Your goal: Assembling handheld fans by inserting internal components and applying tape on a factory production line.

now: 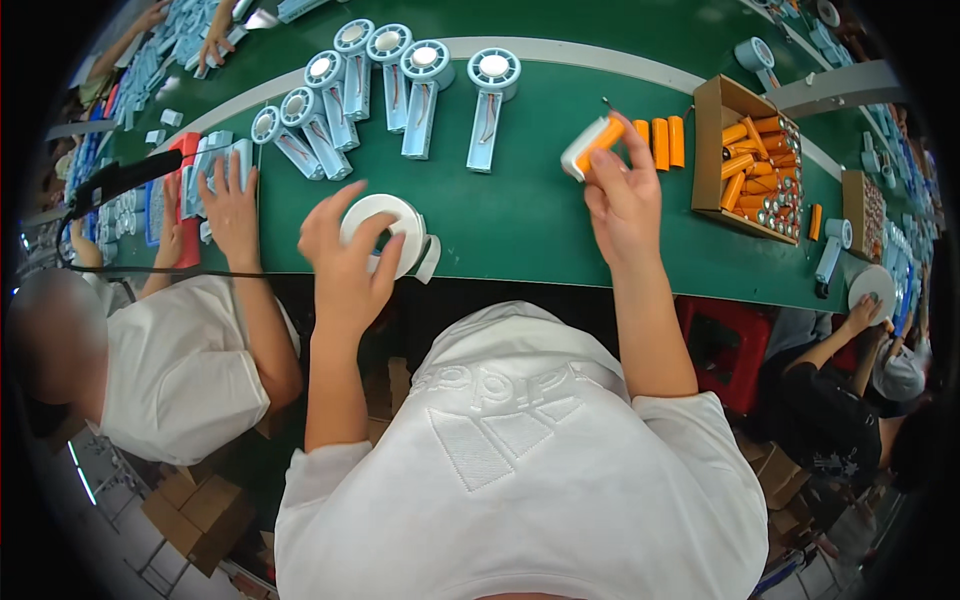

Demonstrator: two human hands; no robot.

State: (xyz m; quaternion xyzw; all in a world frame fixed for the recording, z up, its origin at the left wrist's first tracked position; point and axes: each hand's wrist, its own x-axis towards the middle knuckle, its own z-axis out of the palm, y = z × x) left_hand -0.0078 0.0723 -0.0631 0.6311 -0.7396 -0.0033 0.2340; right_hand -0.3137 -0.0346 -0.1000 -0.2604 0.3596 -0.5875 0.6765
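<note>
The bench [530, 225] is green and smooth, and a pale strip [590, 58] runs in a curve across it. Six light blue fans [420, 118] lie close together at the back left. One more blue fan [482, 135] lies by itself, a bit to the right. A roll of white tape [408, 252] is near the front edge, and its loose end pokes out. On the right, some orange tubes [661, 145] lie side by side. Next to them sits an open brown box [708, 150] full of more tubes. One small orange tube [815, 222] lies just past the box.
</note>
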